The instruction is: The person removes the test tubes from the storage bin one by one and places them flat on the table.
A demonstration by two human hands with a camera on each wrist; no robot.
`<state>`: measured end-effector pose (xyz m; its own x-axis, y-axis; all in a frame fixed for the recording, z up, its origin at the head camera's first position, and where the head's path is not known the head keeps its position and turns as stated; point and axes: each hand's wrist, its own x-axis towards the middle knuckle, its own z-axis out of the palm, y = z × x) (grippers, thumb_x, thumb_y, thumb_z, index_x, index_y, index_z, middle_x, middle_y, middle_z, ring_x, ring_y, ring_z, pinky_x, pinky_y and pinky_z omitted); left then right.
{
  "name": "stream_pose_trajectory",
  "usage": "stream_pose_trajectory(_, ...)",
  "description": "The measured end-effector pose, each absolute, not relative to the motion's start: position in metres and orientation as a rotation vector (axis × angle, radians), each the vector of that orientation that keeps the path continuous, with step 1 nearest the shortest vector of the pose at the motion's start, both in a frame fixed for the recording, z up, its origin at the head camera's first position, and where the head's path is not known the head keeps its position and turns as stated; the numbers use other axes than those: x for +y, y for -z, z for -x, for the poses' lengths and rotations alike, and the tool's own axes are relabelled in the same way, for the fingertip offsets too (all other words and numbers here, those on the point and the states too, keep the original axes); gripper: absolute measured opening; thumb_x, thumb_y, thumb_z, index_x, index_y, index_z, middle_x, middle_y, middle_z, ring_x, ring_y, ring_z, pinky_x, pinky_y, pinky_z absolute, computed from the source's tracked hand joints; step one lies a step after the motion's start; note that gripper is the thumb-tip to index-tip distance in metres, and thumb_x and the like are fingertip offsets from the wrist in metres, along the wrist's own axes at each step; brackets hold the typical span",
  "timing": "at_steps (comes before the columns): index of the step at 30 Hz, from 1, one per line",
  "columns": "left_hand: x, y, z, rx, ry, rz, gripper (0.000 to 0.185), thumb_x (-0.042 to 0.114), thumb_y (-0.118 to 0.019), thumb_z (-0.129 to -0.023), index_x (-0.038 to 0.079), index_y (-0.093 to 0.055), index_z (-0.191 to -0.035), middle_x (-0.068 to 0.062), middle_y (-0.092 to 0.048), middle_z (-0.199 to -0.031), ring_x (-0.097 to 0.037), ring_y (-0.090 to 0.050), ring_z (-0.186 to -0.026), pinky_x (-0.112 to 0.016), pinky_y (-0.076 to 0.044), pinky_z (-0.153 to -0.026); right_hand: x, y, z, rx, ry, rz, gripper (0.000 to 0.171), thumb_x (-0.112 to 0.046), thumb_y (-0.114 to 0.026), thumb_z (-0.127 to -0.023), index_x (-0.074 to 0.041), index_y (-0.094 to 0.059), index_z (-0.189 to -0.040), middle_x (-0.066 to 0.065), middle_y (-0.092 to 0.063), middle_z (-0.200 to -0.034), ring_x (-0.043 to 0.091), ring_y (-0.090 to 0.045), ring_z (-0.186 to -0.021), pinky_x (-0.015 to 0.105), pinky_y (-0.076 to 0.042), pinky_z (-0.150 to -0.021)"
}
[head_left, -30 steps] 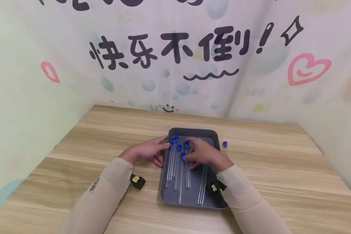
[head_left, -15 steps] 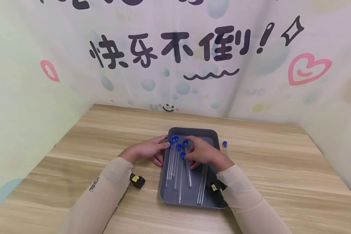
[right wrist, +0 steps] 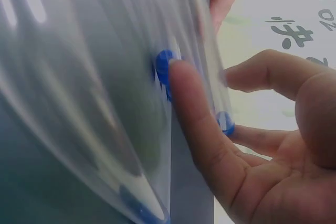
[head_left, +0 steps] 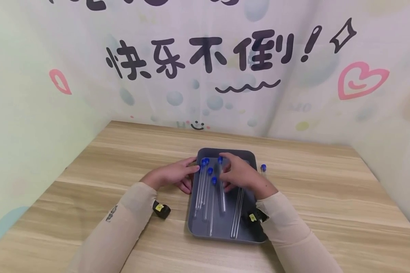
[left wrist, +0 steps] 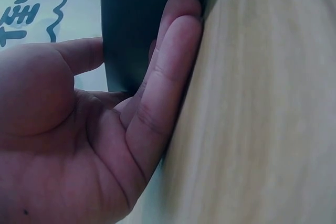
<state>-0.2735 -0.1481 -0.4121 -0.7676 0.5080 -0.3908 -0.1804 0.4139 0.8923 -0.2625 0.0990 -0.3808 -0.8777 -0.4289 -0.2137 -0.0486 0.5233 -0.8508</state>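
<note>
A shallow grey tray [head_left: 222, 227] stands on the table, with several clear test tubes with blue caps [head_left: 210, 212] lying in its left part. My right hand [head_left: 240, 175] reaches over the tray and pinches one test tube [head_left: 222, 195] near its blue cap. In the right wrist view, the thumb [right wrist: 262, 72] touches this tube just beside its cap [right wrist: 226, 123]. At the tray's left side is my left hand [head_left: 172, 175], thumb at the rim. The left wrist view has its straight fingers [left wrist: 163, 82] lying along the tray's outer wall.
Two tubes [head_left: 237, 214] lie in the tray's right part, their upper ends hidden under my right hand. Outside, just right of the tray, another blue-capped test tube [head_left: 263, 168] is partly covered by my arm. A printed cloth [head_left: 191, 102] hangs behind the wooden table [head_left: 140, 140].
The pinched tube has shifted toward the tray's far end, its bottom first swinging right, and its cap has parted from the neighbouring cap. My right hand moved slightly right; the left stayed at the tray.
</note>
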Motion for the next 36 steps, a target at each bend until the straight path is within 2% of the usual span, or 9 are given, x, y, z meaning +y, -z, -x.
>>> stream_pose_trajectory(10,-0.148,0.412,0.272,2.026,-1.411,-0.268,0.057,0.035,-0.035,-0.110,0.030,-0.010,-0.162,-0.018,-0.063,-0.108,-0.022,-0.071,-0.076,-0.040,-0.064,-0.072,0.110,0.362,0.261,2.396,1.375,0.443,0.078,0.001,-0.060,-0.092,-0.015,-0.023,-0.159,0.022,-0.054,-0.116,0.023,-0.066,-0.066,0.045,-0.064,-0.064)
stream_pose_trajectory(19,-0.149,0.412,0.272,2.023,-1.418,-0.277,0.057,0.035,-0.034,-0.110,0.029,-0.010,-0.162,-0.018,-0.062,-0.109,-0.022,-0.071,-0.076,-0.040,-0.064,-0.073,0.117,0.352,0.261,2.386,1.446,0.448,0.080,0.004,-0.058,-0.092,-0.015,-0.021,-0.160,0.020,-0.054,-0.109,0.023,-0.065,-0.068,0.046,-0.064,-0.065)
stream_pose_trajectory(25,-0.149,0.411,0.272,2.020,-1.419,-0.280,0.057,0.035,-0.034,-0.110,0.029,-0.010,-0.162,-0.018,-0.062,-0.109,-0.022,-0.072,-0.077,-0.039,-0.064,-0.073,0.120,0.350,0.261,2.389,1.449,0.446,0.080,0.003,-0.058,-0.092,-0.015,-0.021,-0.160,0.022,-0.054,-0.113,0.023,-0.065,-0.068,0.051,-0.063,-0.068)
stream_pose_trajectory(32,-0.148,0.411,0.271,2.020,-1.414,-0.285,0.057,0.034,-0.034,-0.110,0.029,-0.010,-0.162,-0.018,-0.062,-0.109,-0.022,-0.072,-0.077,-0.039,-0.064,-0.073,0.124,0.350,0.262,2.410,1.451,0.440,0.080,0.002,-0.056,-0.091,-0.013,-0.020,-0.160,0.021,-0.053,-0.113,0.023,-0.066,-0.069,0.046,-0.064,-0.064)
stream_pose_trajectory(36,-0.147,0.411,0.272,2.019,-1.422,-0.291,0.057,0.034,-0.034,-0.110,0.028,-0.010,-0.162,-0.018,-0.062,-0.110,-0.022,-0.072,-0.077,-0.039,-0.064,-0.073,0.128,0.352,0.264,2.420,1.456,0.440,0.080,0.003,-0.056,-0.090,-0.011,-0.019,-0.160,0.022,-0.053,-0.112,0.022,-0.065,-0.068,0.047,-0.064,-0.065)
